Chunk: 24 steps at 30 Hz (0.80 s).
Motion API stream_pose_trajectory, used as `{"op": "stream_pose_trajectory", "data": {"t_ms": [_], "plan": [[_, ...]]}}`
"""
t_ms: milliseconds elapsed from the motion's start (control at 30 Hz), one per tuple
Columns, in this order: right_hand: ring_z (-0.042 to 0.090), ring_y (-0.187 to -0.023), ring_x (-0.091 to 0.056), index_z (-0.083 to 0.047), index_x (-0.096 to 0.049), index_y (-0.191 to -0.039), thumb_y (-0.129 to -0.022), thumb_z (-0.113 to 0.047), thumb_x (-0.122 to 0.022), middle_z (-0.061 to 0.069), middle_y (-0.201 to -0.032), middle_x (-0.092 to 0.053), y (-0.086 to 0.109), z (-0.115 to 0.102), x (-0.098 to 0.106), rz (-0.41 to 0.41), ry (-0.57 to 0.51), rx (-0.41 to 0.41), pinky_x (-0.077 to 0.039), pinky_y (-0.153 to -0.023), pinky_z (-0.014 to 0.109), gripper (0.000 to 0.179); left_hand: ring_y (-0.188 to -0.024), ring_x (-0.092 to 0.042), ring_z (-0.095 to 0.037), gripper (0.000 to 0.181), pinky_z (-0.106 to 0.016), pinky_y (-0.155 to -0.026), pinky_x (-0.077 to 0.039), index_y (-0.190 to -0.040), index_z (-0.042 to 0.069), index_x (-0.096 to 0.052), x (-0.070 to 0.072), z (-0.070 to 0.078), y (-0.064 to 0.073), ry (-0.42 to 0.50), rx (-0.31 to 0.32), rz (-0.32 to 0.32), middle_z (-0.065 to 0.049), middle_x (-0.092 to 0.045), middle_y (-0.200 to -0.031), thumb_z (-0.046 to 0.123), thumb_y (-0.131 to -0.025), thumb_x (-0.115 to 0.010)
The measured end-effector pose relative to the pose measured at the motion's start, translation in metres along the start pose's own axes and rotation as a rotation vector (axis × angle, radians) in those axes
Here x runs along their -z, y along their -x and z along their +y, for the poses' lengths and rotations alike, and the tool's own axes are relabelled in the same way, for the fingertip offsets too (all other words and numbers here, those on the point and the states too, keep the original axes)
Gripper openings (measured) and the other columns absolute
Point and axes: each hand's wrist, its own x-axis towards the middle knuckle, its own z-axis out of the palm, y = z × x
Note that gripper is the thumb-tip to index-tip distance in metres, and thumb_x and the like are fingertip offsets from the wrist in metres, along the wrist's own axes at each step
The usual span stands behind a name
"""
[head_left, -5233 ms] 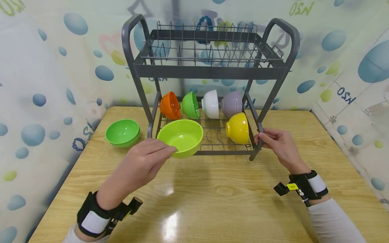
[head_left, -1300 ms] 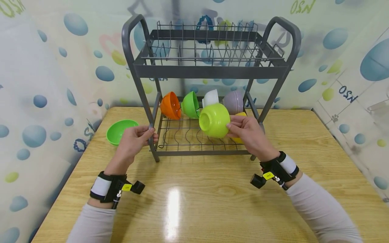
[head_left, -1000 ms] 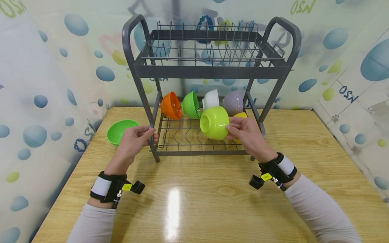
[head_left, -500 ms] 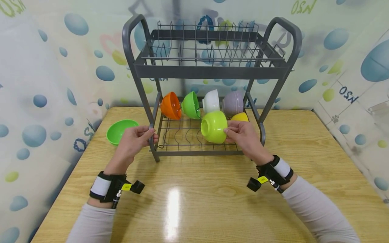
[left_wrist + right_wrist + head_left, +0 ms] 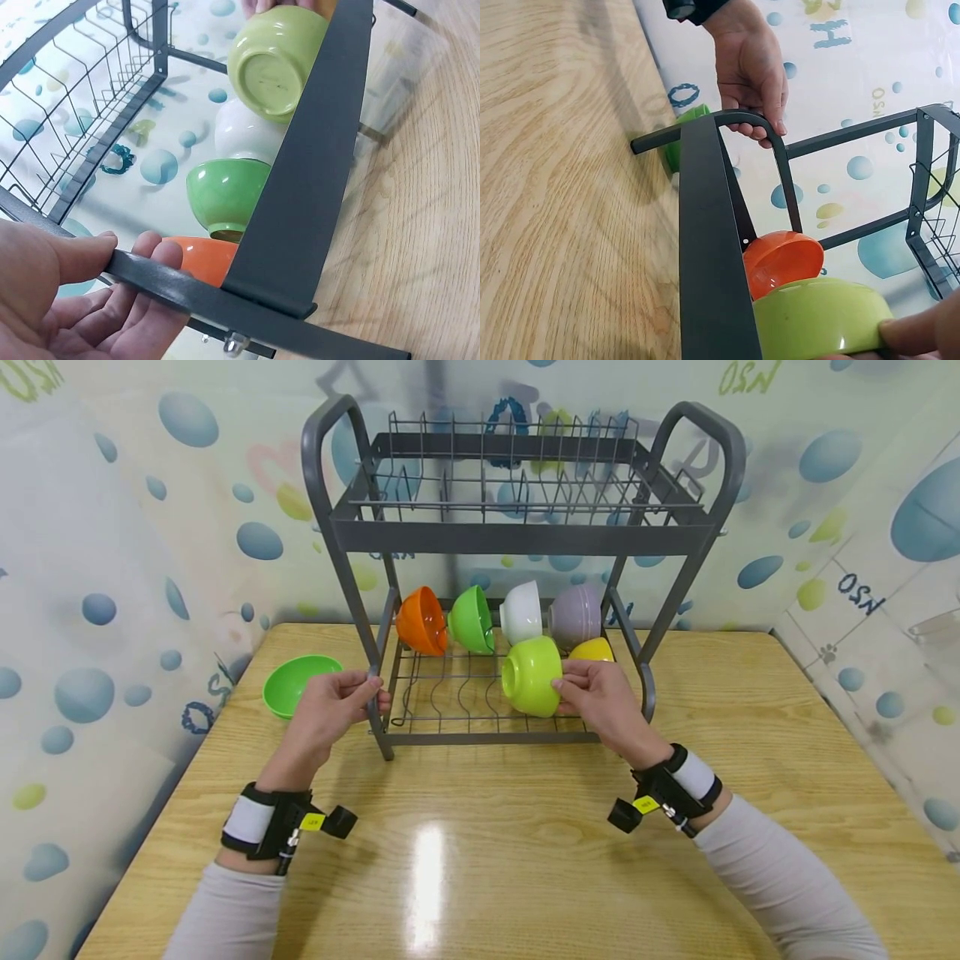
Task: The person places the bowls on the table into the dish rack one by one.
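Low in rack (image 5: 525,537), lime bowl (image 5: 531,677): base-on in left-wrist view, not right.
Right hand (image 5: 603,697): pinching it with slightly parted fingers.
Left hand (image 5: 330,710): curled round rack's left bar (image 5: 247,311).

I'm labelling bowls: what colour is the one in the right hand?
The bowl is lime green; the head view shows it best.

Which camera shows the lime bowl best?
The head view: the lime bowl shows almost whole, the right hand covering only a little. The left wrist view shows its base, but the rack hides part; the right wrist view crops its side.
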Motion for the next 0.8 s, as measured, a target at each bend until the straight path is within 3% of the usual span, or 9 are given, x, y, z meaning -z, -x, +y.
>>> {"op": "stream_pose_trajectory", "data": {"t_ms": [200,333,533,800], "plan": [[0.025,-0.106,-0.066,0.001,-0.054,-0.133,-0.095,-0.016,-0.057,0.018,-0.123,-0.065,-0.002,-0.001,-0.001,-0.001,0.011,0.01,-0.058,-0.078,0.033,0.042,-0.091,-0.067,-0.016,0.049,-0.025,-0.082,-0.057,-0.125,-0.008,-0.055,0.001,0.001,0.0,-0.008,-0.005,0.002,-0.005,-0.069,-0.097,0.031,-0.096,-0.054],[0.025,-0.103,-0.068,0.0,-0.056,-0.132,-0.094,-0.017,-0.059,0.018,-0.121,-0.066,-0.001,-0.001,-0.002,0.011,0.075,0.036,-0.058,-0.076,0.033,0.041,-0.09,-0.067,-0.015,0.048,-0.025,-0.082,-0.057,-0.124,-0.007,-0.056,0.001,0.001,0.0,-0.013,-0.004,0.003,-0.002,-0.069,-0.095,0.032,-0.096,-0.055],[0.022,-0.093,-0.071,-0.002,-0.061,-0.127,-0.092,-0.019,-0.062,0.015,-0.114,-0.07,0.0,-0.003,-0.007,0.075,0.247,0.096,-0.059,-0.071,0.031,0.038,-0.089,-0.067,-0.013,0.049,-0.026,-0.083,-0.057,-0.123,-0.007,-0.056,0.001,0.001,0.0,-0.021,0.001,0.003,-0.002,-0.069,-0.094,0.033,-0.096,-0.054],[0.021,-0.089,-0.071,0.0,-0.065,-0.122,-0.09,-0.017,-0.065,0.017,-0.109,-0.071,0.003,-0.005,-0.011,0.135,0.314,0.196,-0.059,-0.066,0.029,0.036,-0.09,-0.067,-0.014,0.05,-0.027,-0.084,-0.057,-0.123,-0.007,-0.057,0.001,0.002,0.001,-0.04,-0.001,-0.001,-0.007,-0.07,-0.098,0.034,-0.096,-0.055]]}}
